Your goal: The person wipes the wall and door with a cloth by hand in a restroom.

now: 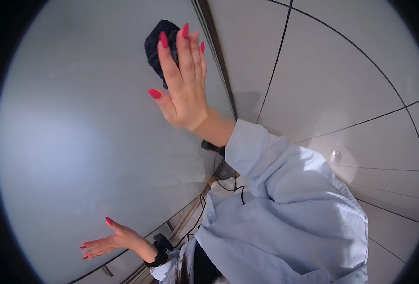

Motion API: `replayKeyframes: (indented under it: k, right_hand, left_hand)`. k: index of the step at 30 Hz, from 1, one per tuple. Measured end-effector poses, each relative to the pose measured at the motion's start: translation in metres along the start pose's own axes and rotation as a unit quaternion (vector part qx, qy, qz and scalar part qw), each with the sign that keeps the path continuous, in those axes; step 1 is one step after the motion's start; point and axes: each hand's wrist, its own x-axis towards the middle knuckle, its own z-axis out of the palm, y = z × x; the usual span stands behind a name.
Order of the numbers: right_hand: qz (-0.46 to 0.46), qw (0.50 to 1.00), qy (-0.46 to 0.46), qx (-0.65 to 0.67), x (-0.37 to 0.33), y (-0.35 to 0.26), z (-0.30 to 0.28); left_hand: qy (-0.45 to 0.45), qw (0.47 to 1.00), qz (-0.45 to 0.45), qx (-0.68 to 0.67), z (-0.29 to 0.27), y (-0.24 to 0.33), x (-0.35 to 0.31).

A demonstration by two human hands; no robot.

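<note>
My right hand [185,78] is raised high, its fingers stretched upward with red nails. It holds a bunched dark cloth [155,45] under the fingers against a large pale, smooth panel [77,94], close to the panel's dark edge strip. The palm side is hidden, and so is part of the cloth. Low on the left, my left hand [107,241] has its fingers spread and nothing in them. It is in front of the same panel, near its lower edge; whether it touches the surface I cannot tell. A black band circles the left wrist.
White wall tiles [323,71] with dark joints fill the right side, meeting the panel at the dark edge strip [216,57]. Thin black cables [201,215] run beside my light blue shirt. A small handle [107,270] sits below the panel's lower edge.
</note>
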Motion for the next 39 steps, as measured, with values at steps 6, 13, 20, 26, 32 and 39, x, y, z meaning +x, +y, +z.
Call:
replayKeyframes:
  k: [6,13,20,26,32,39]
  right_hand:
    - [0.005,0.999,-0.028,-0.043,-0.068,0.055,-0.006]
    - [0.233,0.957,-0.110,-0.134,-0.209,0.085,-0.021]
    - [0.416,0.895,-0.053,-0.149,-0.233,0.066,-0.002]
    - [0.569,0.814,-0.065,-0.100,-0.261,0.062,0.006]
    - [0.762,0.604,0.168,0.164,-0.229,0.071,0.010]
    - [0.448,0.894,0.002,0.011,-0.155,0.022,0.004]
  left_hand:
    - [0.003,1.000,0.026,0.005,-0.002,-0.002,-0.001]
    - [-0.010,1.000,0.018,-0.002,-0.004,0.003,-0.001]
    - [-0.009,1.000,0.008,-0.004,-0.003,0.001,-0.001]
    - [-0.005,1.000,0.004,-0.007,-0.003,0.005,0.001]
    - [-0.001,1.000,0.024,-0.011,-0.005,0.003,-0.001]
    - [0.004,0.999,0.038,-0.019,-0.006,0.001,0.002]
